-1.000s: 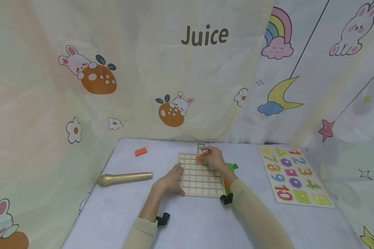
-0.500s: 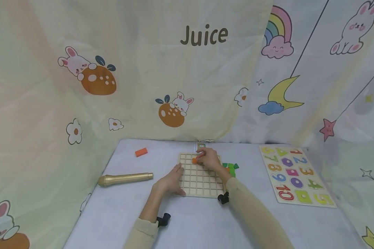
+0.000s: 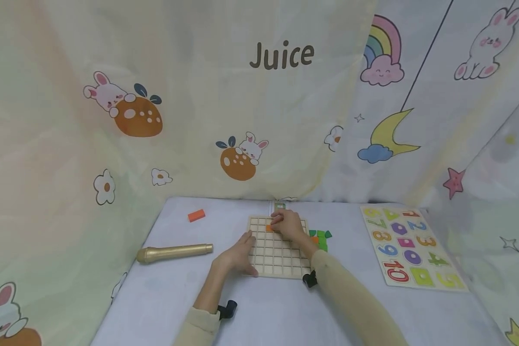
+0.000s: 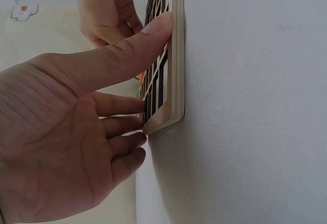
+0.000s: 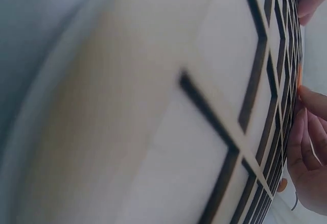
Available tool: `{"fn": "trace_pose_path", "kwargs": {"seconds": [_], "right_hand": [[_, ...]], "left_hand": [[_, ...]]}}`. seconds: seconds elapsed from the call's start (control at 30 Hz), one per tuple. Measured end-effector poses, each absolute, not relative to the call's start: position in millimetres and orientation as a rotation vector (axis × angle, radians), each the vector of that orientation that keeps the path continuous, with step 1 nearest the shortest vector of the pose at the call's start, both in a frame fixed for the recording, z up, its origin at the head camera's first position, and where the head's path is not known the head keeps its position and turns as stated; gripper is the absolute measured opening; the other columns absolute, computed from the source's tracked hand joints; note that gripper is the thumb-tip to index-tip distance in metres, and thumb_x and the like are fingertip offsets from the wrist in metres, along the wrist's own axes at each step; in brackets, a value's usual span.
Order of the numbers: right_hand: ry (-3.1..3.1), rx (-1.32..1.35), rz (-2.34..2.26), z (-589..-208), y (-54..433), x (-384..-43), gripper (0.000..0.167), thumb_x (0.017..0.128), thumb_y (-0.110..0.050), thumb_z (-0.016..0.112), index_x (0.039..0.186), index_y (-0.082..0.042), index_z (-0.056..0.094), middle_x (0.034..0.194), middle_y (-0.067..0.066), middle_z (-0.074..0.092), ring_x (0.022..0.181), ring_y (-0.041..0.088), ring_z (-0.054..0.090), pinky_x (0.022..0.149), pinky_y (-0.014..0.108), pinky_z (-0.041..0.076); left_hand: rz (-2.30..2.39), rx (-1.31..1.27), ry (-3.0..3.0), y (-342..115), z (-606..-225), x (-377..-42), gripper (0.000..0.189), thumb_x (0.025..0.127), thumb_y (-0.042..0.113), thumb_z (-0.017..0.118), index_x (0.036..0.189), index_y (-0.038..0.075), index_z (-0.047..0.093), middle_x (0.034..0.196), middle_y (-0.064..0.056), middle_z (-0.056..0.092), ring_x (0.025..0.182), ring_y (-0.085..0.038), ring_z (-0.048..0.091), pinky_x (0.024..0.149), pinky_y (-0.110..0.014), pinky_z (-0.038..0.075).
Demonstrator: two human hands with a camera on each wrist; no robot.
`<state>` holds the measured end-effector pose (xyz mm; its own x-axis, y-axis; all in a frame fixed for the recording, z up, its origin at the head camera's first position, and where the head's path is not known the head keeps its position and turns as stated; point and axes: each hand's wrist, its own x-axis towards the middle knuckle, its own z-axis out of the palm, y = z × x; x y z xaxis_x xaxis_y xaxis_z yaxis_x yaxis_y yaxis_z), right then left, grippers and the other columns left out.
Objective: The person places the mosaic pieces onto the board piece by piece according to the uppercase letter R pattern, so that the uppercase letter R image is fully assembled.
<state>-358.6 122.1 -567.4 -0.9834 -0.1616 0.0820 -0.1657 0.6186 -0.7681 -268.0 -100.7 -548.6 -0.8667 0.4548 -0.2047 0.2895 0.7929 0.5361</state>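
A pale wooden grid board (image 3: 281, 262) lies flat in the middle of the table. My left hand (image 3: 238, 254) rests at its left side in the head view. In the left wrist view, the thumb (image 4: 122, 60) lies on the board's rim and the extended fingers touch near a corner. Over the upper rows, my right hand (image 3: 289, 226) pinches a small orange block (image 3: 269, 228) at its fingertips, low on the grid. The right wrist view has this hand (image 5: 309, 168) at the right edge, largely beyond the board, with a sliver of orange by the fingertips.
Several green blocks (image 3: 322, 240) and an orange piece (image 3: 315, 239) lie just right of the board. An orange rectangular block (image 3: 196, 215) and a gold microphone (image 3: 175, 252) are at left. A number puzzle board (image 3: 428, 262) lies at right. Behind the grid is a small card (image 3: 279, 205).
My right hand has shifted slightly left and toward me over the grid with the orange block, uncovering more green blocks at right. The left hand stays at the board's side.
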Motion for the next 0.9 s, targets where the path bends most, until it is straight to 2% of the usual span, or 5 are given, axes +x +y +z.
{"fn": "trace_pose_path", "kwargs": {"seconds": [0.1,0.33,0.57,0.77,0.9], "right_hand": [[-2.800,0.293,1.344,-567.3,121.3,-355.4,0.037,0.085,-0.011,0.087,0.120,-0.008,0.074,0.091,-0.003,0.079,0.086,0.017,0.074,0.098,0.050,0.057],[-2.753,0.272,1.356,-557.0,125.5,-346.7,0.032,0.089,-0.012,0.084,0.119,-0.007,0.075,0.096,0.000,0.079,0.088,0.019,0.074,0.087,0.044,0.062],[-2.696,0.240,1.370,-545.5,139.5,-338.0,0.030,0.091,-0.012,0.082,0.119,-0.004,0.075,0.096,0.002,0.079,0.090,0.022,0.076,0.085,0.043,0.063],[-2.654,0.168,1.352,-544.0,155.5,-330.4,0.031,0.092,-0.013,0.081,0.121,-0.006,0.075,0.098,0.004,0.079,0.090,0.022,0.076,0.081,0.040,0.064],[-2.590,0.109,1.345,-541.0,171.3,-326.6,0.034,0.092,-0.013,0.081,0.125,-0.008,0.074,0.097,0.006,0.079,0.088,0.024,0.076,0.079,0.042,0.064]], "left_hand": [[0.731,0.559,2.663,-101.2,-551.4,-267.2,0.116,0.068,0.023,0.100,0.159,-0.005,0.034,0.172,-0.024,0.015,0.160,-0.038,0.013,0.129,-0.049,0.022],[0.728,0.576,2.655,-101.8,-550.1,-269.1,0.117,0.067,0.026,0.100,0.158,-0.005,0.034,0.172,-0.024,0.015,0.160,-0.038,0.013,0.129,-0.049,0.022],[0.733,0.556,2.660,-101.4,-550.0,-267.8,0.118,0.066,0.025,0.100,0.158,-0.005,0.035,0.172,-0.023,0.016,0.160,-0.037,0.014,0.129,-0.049,0.022],[0.727,0.542,2.659,-103.7,-550.9,-263.9,0.119,0.065,0.025,0.101,0.159,-0.006,0.034,0.172,-0.023,0.016,0.160,-0.036,0.014,0.129,-0.049,0.023],[0.752,0.548,2.656,-101.5,-550.8,-265.5,0.120,0.065,0.025,0.100,0.160,-0.005,0.032,0.172,-0.022,0.015,0.160,-0.036,0.013,0.129,-0.049,0.021]]}}
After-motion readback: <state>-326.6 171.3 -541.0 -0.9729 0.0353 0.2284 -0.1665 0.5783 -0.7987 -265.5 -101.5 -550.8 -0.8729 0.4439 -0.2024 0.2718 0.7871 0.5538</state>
